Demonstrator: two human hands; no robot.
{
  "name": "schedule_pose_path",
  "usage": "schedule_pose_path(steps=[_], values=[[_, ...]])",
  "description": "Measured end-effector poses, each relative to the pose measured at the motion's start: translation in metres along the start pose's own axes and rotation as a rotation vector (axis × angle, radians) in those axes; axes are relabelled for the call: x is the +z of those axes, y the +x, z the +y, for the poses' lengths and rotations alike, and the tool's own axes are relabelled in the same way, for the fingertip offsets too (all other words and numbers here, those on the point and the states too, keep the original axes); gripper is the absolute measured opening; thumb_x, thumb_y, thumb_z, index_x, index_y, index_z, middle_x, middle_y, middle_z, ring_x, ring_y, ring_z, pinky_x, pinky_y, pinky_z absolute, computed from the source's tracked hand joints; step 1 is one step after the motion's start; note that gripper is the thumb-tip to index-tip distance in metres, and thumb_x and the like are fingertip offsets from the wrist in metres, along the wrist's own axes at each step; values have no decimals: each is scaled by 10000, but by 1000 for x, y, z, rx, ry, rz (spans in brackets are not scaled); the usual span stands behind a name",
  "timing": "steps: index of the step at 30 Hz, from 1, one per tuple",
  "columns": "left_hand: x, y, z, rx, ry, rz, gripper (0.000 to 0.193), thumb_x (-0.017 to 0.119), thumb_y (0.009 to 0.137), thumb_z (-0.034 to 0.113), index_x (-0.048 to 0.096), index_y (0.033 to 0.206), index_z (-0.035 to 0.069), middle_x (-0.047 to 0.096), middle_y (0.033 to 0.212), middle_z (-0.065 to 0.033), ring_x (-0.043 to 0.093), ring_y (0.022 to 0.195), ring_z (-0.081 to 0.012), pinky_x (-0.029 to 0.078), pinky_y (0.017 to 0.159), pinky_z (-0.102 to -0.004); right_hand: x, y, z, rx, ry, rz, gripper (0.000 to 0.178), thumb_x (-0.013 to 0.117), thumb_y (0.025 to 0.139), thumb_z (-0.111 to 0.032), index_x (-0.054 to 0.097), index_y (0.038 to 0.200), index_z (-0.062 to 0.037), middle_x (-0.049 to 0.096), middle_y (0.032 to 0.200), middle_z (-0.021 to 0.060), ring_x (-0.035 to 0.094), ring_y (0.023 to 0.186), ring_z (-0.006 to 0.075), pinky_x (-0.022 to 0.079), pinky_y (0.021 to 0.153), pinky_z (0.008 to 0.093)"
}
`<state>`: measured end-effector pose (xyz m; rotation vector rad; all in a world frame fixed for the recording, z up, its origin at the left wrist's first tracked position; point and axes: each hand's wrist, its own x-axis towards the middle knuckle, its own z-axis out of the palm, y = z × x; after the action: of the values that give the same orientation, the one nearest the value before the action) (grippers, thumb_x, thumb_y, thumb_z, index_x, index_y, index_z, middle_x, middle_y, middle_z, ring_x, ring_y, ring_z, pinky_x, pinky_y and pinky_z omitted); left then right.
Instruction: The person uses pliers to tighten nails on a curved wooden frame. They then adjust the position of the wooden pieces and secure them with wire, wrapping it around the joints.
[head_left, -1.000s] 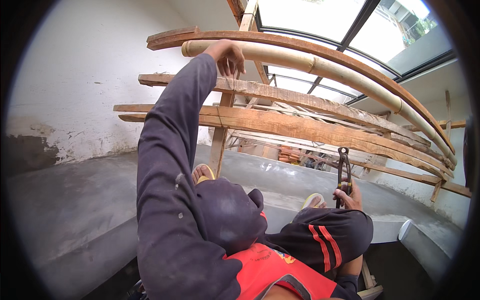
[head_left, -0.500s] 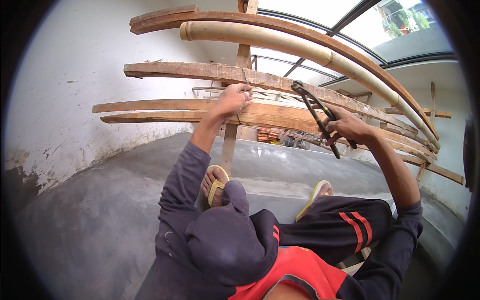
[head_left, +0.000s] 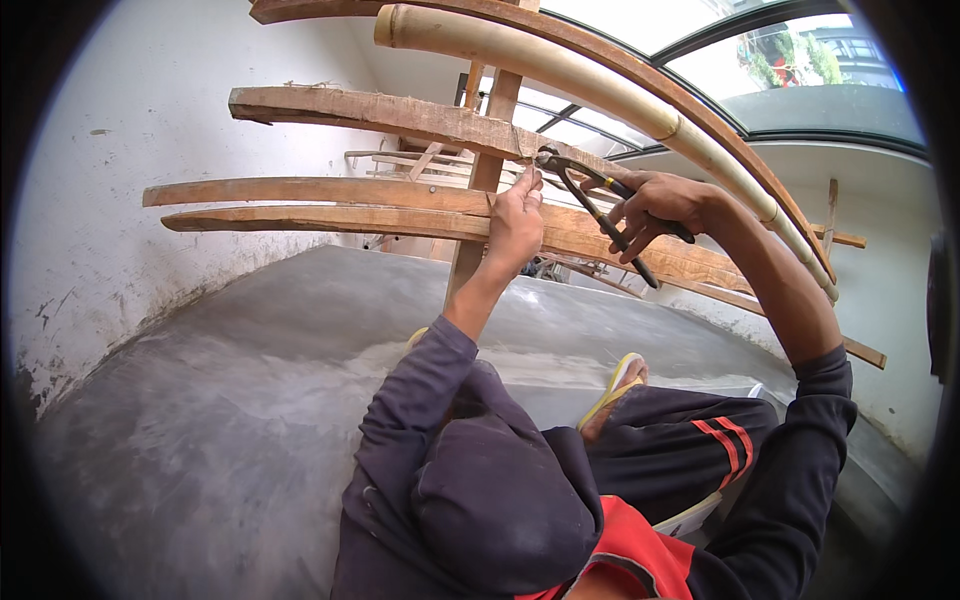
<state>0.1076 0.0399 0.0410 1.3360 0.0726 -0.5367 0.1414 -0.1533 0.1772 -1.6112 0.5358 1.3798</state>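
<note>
In my right hand (head_left: pixel 655 212) are end-cutting pincers (head_left: pixel 577 182) with black handles, which stand spread apart. Their metal jaws are at the lower edge of a rough wooden beam (head_left: pixel 400 115), just beside my left fingertips. My left hand (head_left: pixel 516 222) is closed in a pinch below this beam, in front of two lower wooden rails (head_left: pixel 320 191). A thin wire (head_left: pixel 516 140) loops around the rough beam and runs down toward the pinched fingers; its end is too small to make out. Behind the rails stands an upright post (head_left: pixel 488 172).
A thick bamboo pole (head_left: pixel 520 48) and a curved wooden plank (head_left: pixel 330 10) cross above. To the left rises a stained white wall (head_left: pixel 130 200). Grey smooth concrete (head_left: pixel 250 360) lies beneath, with my sandalled foot (head_left: pixel 615 395) on it. Framed glass panels (head_left: pixel 790 60) are at the upper right.
The pincers have moved left, bringing their jaws to the wire beside my left fingers. My left hand has shifted right and turned upright into a pinch. The view has shifted slightly.
</note>
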Motion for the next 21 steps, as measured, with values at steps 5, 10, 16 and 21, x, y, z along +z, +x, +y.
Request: schedule_pose_path(steps=[5,10,16,21], values=[[7,1,-25,132,103,205,375,454,943,71,489,1294,-58,635,1129,-220,622,1057,-307,479,897,-341,4,0,-22,24,-171,54,750,513,770,5,200,1452,2,607,1004,271,699,821,295,599,776,303],[14,-6,-19,139,133,225,384,463,949,111,486,1296,-53,631,1116,-237,629,1025,-331,484,862,-362,10,-5,-41,65,-407,126,827,467,689,4,181,1464,-15,567,1134,288,689,850,287,623,734,321],[17,-5,-26,194,135,237,420,446,971,173,447,1333,-39,585,1141,-293,597,1047,-397,473,860,-396,35,-7,-79,127,-996,167,770,482,734,-51,243,1466,-86,566,1158,269,681,820,285,576,779,351],[24,-4,-20,215,124,212,445,435,979,189,414,1343,-67,555,1196,-290,562,1111,-369,447,904,-375,6,21,-31,-212,-1297,245,782,417,713,2,246,1470,-93,637,940,226,659,700,239,518,606,406]])
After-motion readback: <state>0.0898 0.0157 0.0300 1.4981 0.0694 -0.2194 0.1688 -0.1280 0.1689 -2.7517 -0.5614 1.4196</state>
